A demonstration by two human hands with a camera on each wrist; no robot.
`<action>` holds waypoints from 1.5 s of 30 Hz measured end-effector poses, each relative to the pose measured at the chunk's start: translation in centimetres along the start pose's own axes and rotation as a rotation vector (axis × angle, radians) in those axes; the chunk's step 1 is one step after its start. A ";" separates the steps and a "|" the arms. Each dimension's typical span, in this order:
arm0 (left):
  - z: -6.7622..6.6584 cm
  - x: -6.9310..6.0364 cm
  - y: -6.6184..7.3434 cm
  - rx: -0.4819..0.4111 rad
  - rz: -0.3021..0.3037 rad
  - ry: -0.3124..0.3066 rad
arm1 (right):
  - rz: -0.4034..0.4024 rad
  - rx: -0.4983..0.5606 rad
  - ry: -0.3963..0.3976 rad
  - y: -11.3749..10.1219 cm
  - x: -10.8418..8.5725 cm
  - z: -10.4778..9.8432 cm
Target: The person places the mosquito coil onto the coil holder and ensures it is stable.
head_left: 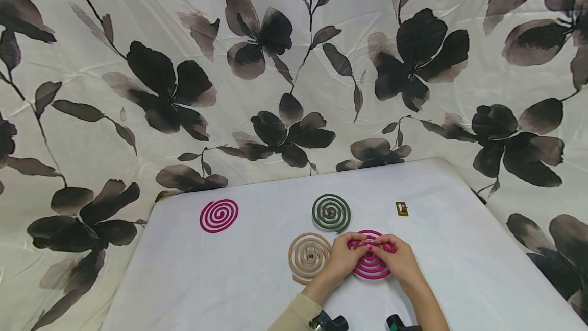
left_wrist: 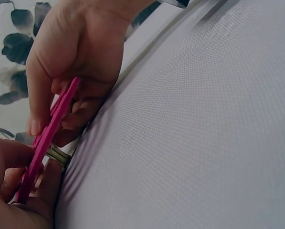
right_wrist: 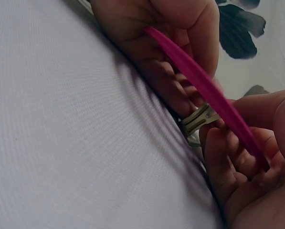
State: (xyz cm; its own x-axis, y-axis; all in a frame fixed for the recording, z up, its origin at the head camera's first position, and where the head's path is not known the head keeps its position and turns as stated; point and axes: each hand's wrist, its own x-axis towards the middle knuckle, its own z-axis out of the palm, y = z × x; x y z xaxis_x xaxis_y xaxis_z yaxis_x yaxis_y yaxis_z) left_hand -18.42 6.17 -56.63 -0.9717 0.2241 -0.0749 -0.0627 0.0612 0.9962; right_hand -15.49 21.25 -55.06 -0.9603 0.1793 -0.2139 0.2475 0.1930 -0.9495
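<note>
In the head view, both hands hold a pink mosquito coil (head_left: 371, 270) just above the white table (head_left: 229, 280). My left hand (head_left: 343, 258) pinches the coil's left side, and my right hand (head_left: 400, 260) pinches its right side. A small metal coil stand (right_wrist: 198, 118) sits under the coil's middle, touched by fingers in the right wrist view. In the left wrist view the same coil is edge-on and tilted, thumbs above and fingers below. Its shadow falls on the cloth. How the stand meets the coil is partly hidden by the fingers.
A tan coil (head_left: 310, 272) lies just left of my left hand, with a metal piece at its centre. Behind it lies a green coil (head_left: 331, 212). Another pink coil (head_left: 221, 214) is at the back left. A gold-coloured metal stand (head_left: 401, 209) lies at the back right.
</note>
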 end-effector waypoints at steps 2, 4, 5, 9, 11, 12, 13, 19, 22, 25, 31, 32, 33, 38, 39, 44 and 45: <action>0.0 0.0 0.1 0.002 -0.005 0.002 | 0.000 0.004 -0.002 0.0 0.1 -0.1; 0.0 0.1 0.1 0.005 -0.013 0.001 | -0.004 0.005 -0.003 -0.1 0.1 -0.2; 0.0 0.1 0.1 0.004 -0.016 -0.001 | -0.006 0.003 -0.006 -0.1 0.1 -0.3; 0.1 0.2 0.0 -0.002 -0.018 -0.009 | -0.018 0.024 -0.016 0.0 0.1 -0.5; 0.1 0.2 0.0 -0.007 -0.016 -0.009 | -0.019 0.050 -0.025 0.0 0.1 -0.6; 0.1 0.2 0.0 -0.008 -0.015 -0.008 | -0.021 0.064 -0.031 0.0 0.1 -0.7; 0.1 0.2 0.0 -0.009 -0.013 -0.006 | -0.022 0.075 -0.037 0.0 0.1 -0.7; -0.1 0.3 0.4 -0.018 0.008 0.016 | -0.030 0.035 -0.045 -0.7 0.1 -1.4; -0.3 0.4 0.7 -0.013 0.004 0.024 | -0.034 -0.006 -0.040 -1.0 0.5 -2.0; -0.4 0.5 1.0 -0.005 -0.021 0.029 | -0.033 -0.040 -0.038 -1.2 0.9 -2.5; -0.7 0.9 1.8 -0.008 -0.034 0.033 | -0.029 -0.072 -0.046 -1.9 1.5 -3.7; -0.7 1.0 1.9 -0.006 -0.028 0.035 | -0.032 -0.082 -0.049 -2.1 1.5 -3.8; -0.8 1.1 2.0 -0.006 -0.021 0.039 | -0.036 -0.091 -0.052 -2.2 1.6 -4.0; -1.5 1.4 2.5 0.024 0.041 0.056 | -0.064 -0.134 -0.070 -3.4 1.8 -4.8; -1.8 1.4 2.6 0.029 0.050 0.054 | -0.071 -0.137 -0.074 -3.7 1.9 -4.9; -3.1 1.5 4.1 0.084 0.124 0.018 | -0.094 -0.156 -0.102 -5.5 2.2 -5.6; -3.4 1.5 4.5 0.094 0.144 0.008 | -0.104 -0.163 -0.109 -5.9 2.3 -5.7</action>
State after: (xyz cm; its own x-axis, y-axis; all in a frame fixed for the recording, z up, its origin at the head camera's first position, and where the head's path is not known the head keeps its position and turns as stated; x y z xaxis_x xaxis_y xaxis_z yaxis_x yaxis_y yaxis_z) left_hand -20.93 3.51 -52.16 -0.9708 0.2298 0.0685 0.0982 0.1202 0.9879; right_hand -18.43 26.07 -48.68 -0.9878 0.0467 -0.1488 0.1556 0.3600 -0.9199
